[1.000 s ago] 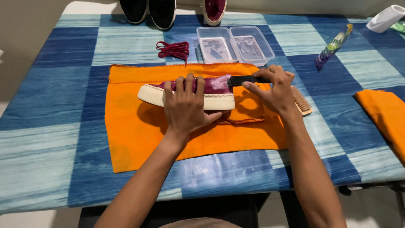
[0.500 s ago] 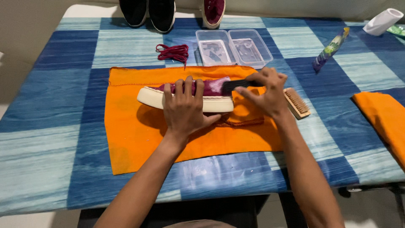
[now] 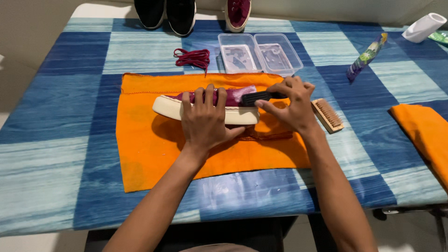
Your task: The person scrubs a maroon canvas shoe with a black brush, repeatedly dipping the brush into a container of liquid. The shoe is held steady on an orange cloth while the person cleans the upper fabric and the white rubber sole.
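A single head-worn camera looks steeply down and forward from above the near edge of the blue checked table (image 3: 60, 154), close enough that both forearms fill the lower frame, with the table's far edge and right corner still in sight.

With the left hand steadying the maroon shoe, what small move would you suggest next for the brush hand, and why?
Probably a short stroke of the black brush forward along the shoe: the right hand holds it at the heel end, the left hand pins the shoe on the orange cloth.
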